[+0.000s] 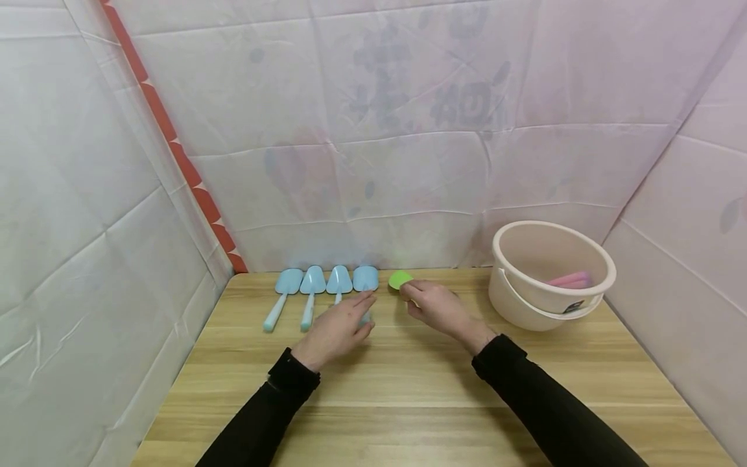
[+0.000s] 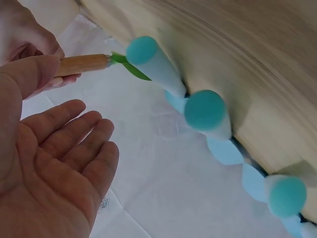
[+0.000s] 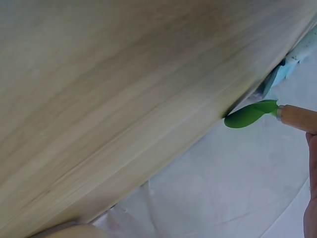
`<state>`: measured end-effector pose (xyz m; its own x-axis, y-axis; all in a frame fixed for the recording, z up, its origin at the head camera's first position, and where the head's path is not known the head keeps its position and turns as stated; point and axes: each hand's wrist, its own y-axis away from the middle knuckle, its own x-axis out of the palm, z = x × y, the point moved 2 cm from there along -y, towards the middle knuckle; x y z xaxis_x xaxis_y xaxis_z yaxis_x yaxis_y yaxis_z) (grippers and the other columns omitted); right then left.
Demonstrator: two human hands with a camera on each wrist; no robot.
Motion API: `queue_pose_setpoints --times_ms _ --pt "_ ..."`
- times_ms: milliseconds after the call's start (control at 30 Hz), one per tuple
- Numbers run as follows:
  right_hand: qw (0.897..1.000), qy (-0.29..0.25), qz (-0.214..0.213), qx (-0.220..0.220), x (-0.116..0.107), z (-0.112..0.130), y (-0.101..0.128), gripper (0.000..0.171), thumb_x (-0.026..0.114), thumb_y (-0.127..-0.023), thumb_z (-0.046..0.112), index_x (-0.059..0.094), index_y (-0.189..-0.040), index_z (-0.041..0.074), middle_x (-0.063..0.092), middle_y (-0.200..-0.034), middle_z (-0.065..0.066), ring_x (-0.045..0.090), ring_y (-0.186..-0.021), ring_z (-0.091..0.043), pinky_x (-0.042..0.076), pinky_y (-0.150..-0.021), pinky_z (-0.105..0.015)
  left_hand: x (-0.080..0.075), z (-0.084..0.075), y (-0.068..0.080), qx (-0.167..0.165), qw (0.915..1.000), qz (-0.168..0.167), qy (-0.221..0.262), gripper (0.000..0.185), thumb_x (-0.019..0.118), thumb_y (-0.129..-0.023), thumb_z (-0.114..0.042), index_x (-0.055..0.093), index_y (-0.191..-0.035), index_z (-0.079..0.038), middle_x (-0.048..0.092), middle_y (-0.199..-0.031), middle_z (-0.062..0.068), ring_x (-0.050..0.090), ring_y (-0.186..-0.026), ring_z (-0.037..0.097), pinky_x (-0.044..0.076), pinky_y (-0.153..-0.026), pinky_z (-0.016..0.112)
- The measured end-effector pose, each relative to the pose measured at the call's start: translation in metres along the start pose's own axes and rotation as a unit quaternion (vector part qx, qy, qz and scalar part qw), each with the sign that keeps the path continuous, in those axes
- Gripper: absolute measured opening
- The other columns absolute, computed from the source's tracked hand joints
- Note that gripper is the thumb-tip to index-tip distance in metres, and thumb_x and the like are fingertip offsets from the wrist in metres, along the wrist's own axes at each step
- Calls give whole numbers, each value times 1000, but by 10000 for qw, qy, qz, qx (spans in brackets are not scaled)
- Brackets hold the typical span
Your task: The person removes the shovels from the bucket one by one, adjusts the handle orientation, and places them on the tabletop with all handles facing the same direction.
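Note:
My right hand [image 1: 439, 307] grips the wooden handle of a small trowel [image 3: 247, 115] with a green blade. In the right wrist view, the blade's tip is right at the table's far edge. My left hand [image 1: 335, 327] hovers palm down with fingers extended, partly covering the rightmost blue shovel [image 1: 366, 277]. Its palm and loosely spread fingers hold nothing in the left wrist view. Three more blue shovels, among them the leftmost shovel [image 1: 288, 281], lie side by side to the left, blades toward the wall and pale handles with teal ends toward me.
A cream bucket [image 1: 508, 295] with its handle lowered stands at the back right, with pink objects [image 1: 570, 280] inside. The wooden table [image 1: 403, 415] is bordered by white sheeting [image 1: 408, 175] at the back and both sides. A red strip [image 1: 157, 110] runs down the left corner.

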<state>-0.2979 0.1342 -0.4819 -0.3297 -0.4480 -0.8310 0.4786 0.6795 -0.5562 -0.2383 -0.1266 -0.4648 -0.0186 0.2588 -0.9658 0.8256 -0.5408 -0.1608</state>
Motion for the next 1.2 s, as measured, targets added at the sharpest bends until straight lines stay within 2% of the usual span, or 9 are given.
queue_pose_setpoints --times_ms 100,300,467,700,800,900,1033,1100,1200 --pt "9998 -4 190 116 2 3 -3 27 85 -92 -10 74 -108 9 77 -101 -1 73 -84 -14 66 -69 -28 0 5 4 35 10000 -44 23 62 75 -118 -27 57 -171 1 58 -179 20 61 -164 37 58 -132 52" --pt "9974 86 624 343 7 9 -10 24 85 -96 -5 74 -111 10 79 -105 -2 78 -89 -17 68 -72 -29 0 9 9 104 9998 -137 26 62 75 -117 -26 59 -168 5 60 -175 24 64 -161 40 59 -131 52" --pt "9955 150 882 316 12 12 -9 24 87 -96 -4 71 -107 12 75 -96 1 66 -77 -11 57 -62 -21 0 9 12 108 9998 -139 25 61 75 -118 -26 59 -167 6 60 -176 26 64 -161 41 60 -129 52" --pt "9910 -298 1275 276 14 16 -5 28 83 -98 -8 66 -103 15 72 -93 3 55 -71 -4 45 -56 -15 3 9 14 52 10000 -34 -25 61 75 -118 -27 59 -168 4 60 -176 24 64 -161 39 58 -132 52" --pt "9858 -489 1578 313 15 15 -2 28 84 -101 -5 66 -105 15 73 -95 3 55 -72 -3 46 -57 -15 4 8 15 61 10000 -9 -44 60 75 -118 -27 60 -168 3 60 -176 23 63 -162 39 57 -133 52" --pt "9812 -550 1834 242 18 14 -1 23 86 -104 1 68 -108 14 75 -102 1 63 -80 -6 56 -65 -20 6 7 15 64 10000 6 -26 60 74 -118 -27 60 -168 2 60 -177 22 63 -162 39 57 -133 52" --pt "9776 -697 1977 210 19 14 1 14 84 -108 3 76 -117 9 82 -120 -5 80 -105 -17 71 -89 -32 7 5 15 65 10000 -20 33 58 74 -118 -26 61 -167 2 61 -176 21 63 -161 39 58 -131 52" --pt "9766 -811 1973 253 19 14 2 15 82 -108 1 78 -122 7 84 -129 -9 84 -119 -23 73 -99 -37 7 4 15 63 10000 -20 46 58 74 -118 -26 61 -168 1 61 -176 21 63 -162 39 58 -132 52" --pt "9763 -931 1938 258 19 14 3 19 81 -108 -1 79 -126 6 84 -135 -11 83 -127 -28 73 -106 -41 8 4 14 71 10000 -21 46 58 74 -118 -26 61 -167 1 61 -176 21 63 -162 39 58 -132 52"
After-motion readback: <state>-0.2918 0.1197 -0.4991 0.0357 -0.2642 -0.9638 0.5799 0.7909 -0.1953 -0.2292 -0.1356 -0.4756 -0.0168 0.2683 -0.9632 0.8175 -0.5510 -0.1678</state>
